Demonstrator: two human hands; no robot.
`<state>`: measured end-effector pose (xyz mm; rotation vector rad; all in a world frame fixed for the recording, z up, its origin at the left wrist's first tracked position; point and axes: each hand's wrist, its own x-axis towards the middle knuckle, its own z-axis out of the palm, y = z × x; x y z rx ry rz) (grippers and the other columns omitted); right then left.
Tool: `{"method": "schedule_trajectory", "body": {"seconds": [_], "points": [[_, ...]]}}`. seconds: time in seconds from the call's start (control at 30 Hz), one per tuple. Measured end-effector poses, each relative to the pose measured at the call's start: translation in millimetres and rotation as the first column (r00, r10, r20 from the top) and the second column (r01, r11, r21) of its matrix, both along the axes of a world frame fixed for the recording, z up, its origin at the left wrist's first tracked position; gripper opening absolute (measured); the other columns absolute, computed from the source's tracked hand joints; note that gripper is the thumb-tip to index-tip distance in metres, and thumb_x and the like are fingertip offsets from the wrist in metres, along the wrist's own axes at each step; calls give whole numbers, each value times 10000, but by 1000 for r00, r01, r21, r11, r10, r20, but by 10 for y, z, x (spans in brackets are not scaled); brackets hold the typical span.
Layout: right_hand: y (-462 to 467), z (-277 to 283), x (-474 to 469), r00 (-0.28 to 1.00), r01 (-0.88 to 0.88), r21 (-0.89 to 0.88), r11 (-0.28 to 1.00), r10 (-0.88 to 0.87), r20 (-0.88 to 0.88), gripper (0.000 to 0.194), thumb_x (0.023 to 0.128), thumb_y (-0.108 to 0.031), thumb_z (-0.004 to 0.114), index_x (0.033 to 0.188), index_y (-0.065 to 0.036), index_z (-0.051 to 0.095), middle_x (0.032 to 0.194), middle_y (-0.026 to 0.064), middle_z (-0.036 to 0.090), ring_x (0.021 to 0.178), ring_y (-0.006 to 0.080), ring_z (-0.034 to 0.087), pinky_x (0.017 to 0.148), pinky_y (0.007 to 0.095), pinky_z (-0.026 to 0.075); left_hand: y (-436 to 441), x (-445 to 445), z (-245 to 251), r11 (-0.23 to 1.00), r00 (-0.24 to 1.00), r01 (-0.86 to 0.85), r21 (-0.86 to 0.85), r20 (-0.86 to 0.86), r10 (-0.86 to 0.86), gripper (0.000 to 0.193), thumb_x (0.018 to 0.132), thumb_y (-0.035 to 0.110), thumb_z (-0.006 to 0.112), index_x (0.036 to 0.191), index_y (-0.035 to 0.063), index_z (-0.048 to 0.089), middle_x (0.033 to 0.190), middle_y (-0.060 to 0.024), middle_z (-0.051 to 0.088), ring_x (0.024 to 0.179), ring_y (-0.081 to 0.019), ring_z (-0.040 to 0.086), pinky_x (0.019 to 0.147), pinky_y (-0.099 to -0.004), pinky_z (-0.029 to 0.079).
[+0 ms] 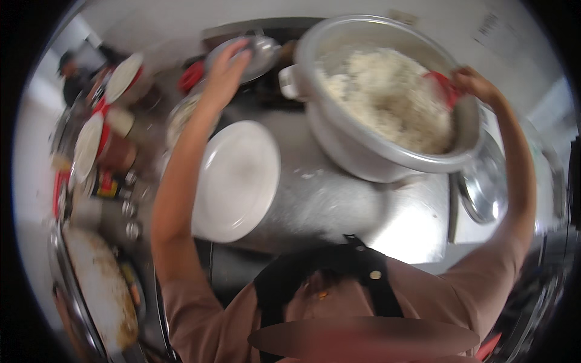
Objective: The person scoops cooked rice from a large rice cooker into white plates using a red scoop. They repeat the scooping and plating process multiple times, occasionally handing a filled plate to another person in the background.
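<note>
A large metal pot (345,156) with a white side handle stands before me, holding a heap of cooked white rice (386,100). At its far right side my right hand (474,84) grips a red scoop (442,88), which is blurred and reaches over the rice. My left hand (227,68) is stretched out at a round metal lid or bowl (263,54), fingers partly extended; whether it grips the metal is unclear. Below and right of my left forearm lies a white oval plate (240,181) with nothing on it.
The pot and plate rest on a steel counter (336,204). A shiny metal lid (483,181) lies at right. At left are red-rimmed containers (88,147), a blurred bowl (181,120) and a stained white tray or board (102,286). Another person (75,79) stands far left.
</note>
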<state>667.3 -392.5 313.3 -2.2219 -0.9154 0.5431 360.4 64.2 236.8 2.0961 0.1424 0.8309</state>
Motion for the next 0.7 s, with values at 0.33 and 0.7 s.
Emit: {"method": "schedule_trajectory", "body": {"seconds": [0.33, 0.7], "points": [[446, -221, 51, 677, 68, -379, 923, 237, 697, 326, 649, -308, 690, 732, 7, 669, 688, 177, 642, 636, 313, 624, 625, 385, 504, -914, 1086, -67, 949, 986, -95, 302, -102, 131, 544, 891, 453, 513, 1291, 85, 484, 1335, -225, 403, 1259, -356, 371, 1061, -426, 269], [517, -367, 74, 806, -5, -425, 905, 255, 534, 339, 672, -331, 697, 686, 6, 659, 627, 182, 618, 607, 303, 612, 584, 389, 472, -1135, 1002, -25, 953, 972, -110, 282, -169, 162, 612, 797, 411, 649, 1305, 122, 468, 1402, -210, 328, 1326, -348, 278, 1094, -449, 200]]}}
